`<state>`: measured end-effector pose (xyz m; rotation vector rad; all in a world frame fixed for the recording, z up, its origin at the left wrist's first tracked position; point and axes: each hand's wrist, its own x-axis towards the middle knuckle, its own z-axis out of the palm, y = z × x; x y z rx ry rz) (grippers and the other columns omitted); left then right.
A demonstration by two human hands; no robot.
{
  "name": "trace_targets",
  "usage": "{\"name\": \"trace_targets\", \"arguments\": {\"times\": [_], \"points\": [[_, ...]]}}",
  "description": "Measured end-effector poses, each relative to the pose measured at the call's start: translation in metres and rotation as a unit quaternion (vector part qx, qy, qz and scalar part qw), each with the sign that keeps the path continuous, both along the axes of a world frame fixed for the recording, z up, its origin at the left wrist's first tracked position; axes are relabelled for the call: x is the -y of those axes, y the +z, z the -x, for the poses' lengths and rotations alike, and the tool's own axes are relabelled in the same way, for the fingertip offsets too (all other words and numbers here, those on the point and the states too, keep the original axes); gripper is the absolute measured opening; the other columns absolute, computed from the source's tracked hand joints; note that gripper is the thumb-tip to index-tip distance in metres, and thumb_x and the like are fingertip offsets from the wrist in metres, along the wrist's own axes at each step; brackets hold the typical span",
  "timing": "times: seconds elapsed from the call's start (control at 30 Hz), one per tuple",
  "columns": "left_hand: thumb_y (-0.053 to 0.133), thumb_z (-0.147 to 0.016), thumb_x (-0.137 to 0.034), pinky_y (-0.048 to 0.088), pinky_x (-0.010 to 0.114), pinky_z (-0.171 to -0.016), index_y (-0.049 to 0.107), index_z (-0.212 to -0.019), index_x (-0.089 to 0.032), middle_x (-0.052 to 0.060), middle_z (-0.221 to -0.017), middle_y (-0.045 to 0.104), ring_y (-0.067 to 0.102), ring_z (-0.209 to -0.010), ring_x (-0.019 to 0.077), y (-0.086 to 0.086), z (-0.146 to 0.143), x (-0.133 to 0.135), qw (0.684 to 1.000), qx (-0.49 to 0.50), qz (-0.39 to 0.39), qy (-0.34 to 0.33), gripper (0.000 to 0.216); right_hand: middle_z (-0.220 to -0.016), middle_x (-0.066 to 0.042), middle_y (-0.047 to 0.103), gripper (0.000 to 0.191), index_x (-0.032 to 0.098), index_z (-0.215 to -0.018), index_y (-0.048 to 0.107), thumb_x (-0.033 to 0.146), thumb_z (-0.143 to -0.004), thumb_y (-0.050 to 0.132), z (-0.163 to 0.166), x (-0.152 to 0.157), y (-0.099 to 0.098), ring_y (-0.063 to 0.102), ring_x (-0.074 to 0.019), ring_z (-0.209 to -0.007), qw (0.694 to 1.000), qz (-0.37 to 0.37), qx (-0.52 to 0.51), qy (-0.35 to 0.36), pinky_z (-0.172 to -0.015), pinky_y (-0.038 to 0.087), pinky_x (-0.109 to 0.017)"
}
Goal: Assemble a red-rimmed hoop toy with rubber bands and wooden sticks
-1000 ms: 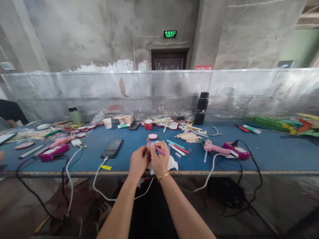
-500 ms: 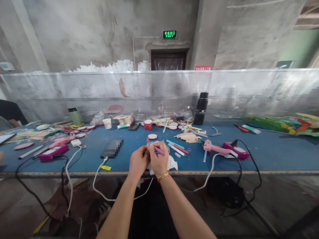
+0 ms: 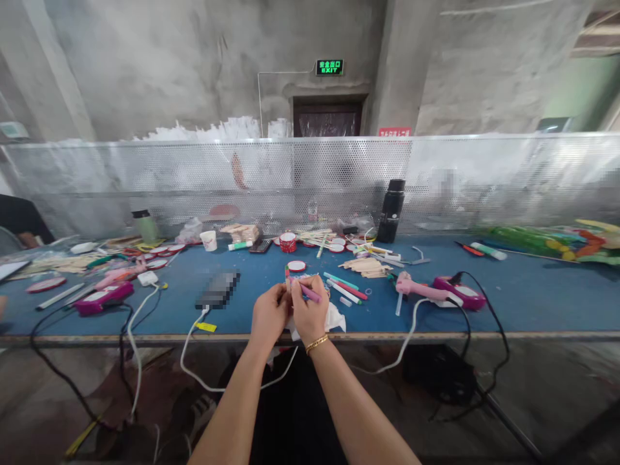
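My left hand [image 3: 269, 315] and my right hand [image 3: 310, 311] meet at the near edge of the blue table [image 3: 533, 297]. The right hand grips a pink marker [image 3: 311, 294], its tip pointing toward the left hand. The left hand pinches a small wooden stick piece [image 3: 289, 279] that stands upright between the two hands. A gold bracelet [image 3: 317, 343] sits on my right wrist. White tissue [image 3: 336, 318] lies under the hands. More coloured markers [image 3: 345, 287] lie just right of my hands.
A pink glue gun [image 3: 417, 288] with a white cord lies to the right, another [image 3: 103, 298] to the left. A phone [image 3: 218, 289], a black bottle [image 3: 391, 210], a green bottle [image 3: 146, 225], wooden sticks [image 3: 367, 265] and red-rimmed lids [image 3: 296, 265] are spread about. A perforated metal screen [image 3: 484, 174] backs the table.
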<state>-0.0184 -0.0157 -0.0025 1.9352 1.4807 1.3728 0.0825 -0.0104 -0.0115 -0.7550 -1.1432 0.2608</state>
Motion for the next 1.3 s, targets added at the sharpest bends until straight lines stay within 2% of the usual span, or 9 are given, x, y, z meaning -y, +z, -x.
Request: {"name": "trace_targets", "arguments": {"times": [0.47,0.67,0.87,1.03,1.3], "points": [[0.051,-0.091,-0.033,0.047,0.027,-0.075,0.075,-0.102,-0.022,0.004,-0.087,0.077,0.068,-0.080,0.0193,-0.0018,0.0007,-0.0013,1.000,0.005,-0.004,-0.001,0.029,-0.074,0.002,0.056,0.021,0.021,-0.076,0.056,0.032,-0.092,0.062,0.0006,-0.0022,-0.0030,0.055,-0.0144,-0.070,1.000,-0.014,0.006,0.011,-0.070,0.044,-0.029],[0.052,-0.090,-0.029,0.047,0.026,-0.069,0.075,-0.095,-0.020,0.004,-0.082,0.076,0.067,-0.076,0.0185,-0.0026,0.0008,-0.0024,1.000,0.006,-0.006,0.001,0.025,-0.074,0.002,0.056,0.020,0.021,-0.076,0.054,0.031,-0.093,0.060,-0.0005,-0.0014,-0.0019,0.055,-0.0146,-0.069,0.999,-0.018,-0.020,-0.034,-0.069,0.044,-0.029],[0.052,-0.091,-0.034,0.046,0.026,-0.068,0.075,-0.103,-0.021,0.004,-0.089,0.077,0.067,-0.076,0.0177,-0.0023,0.0002,-0.0014,1.000,0.011,-0.006,-0.001,0.029,-0.074,0.002,0.058,0.022,0.021,-0.076,0.055,0.034,-0.093,0.061,-0.0001,-0.0010,-0.0020,0.056,-0.0150,-0.069,1.000,-0.010,-0.002,-0.002,-0.070,0.044,-0.030],[0.051,-0.091,-0.033,0.046,0.026,-0.067,0.075,-0.099,-0.020,0.004,-0.083,0.076,0.067,-0.074,0.0181,-0.0015,-0.0003,-0.0006,1.000,0.011,-0.006,0.000,0.028,-0.074,0.002,0.058,0.021,0.021,-0.076,0.055,0.033,-0.093,0.060,-0.0002,-0.0018,-0.0022,0.056,-0.0156,-0.071,1.000,-0.005,-0.007,-0.026,-0.071,0.044,-0.030],[0.051,-0.090,-0.030,0.046,0.027,-0.070,0.075,-0.100,-0.021,0.004,-0.088,0.077,0.067,-0.077,0.0187,-0.0010,-0.0001,-0.0002,1.000,0.005,-0.010,0.004,0.027,-0.074,0.002,0.058,0.022,0.022,-0.075,0.055,0.034,-0.092,0.061,0.0001,-0.0016,-0.0022,0.056,-0.0157,-0.071,1.000,-0.004,0.001,-0.020,-0.071,0.044,-0.031]]}}
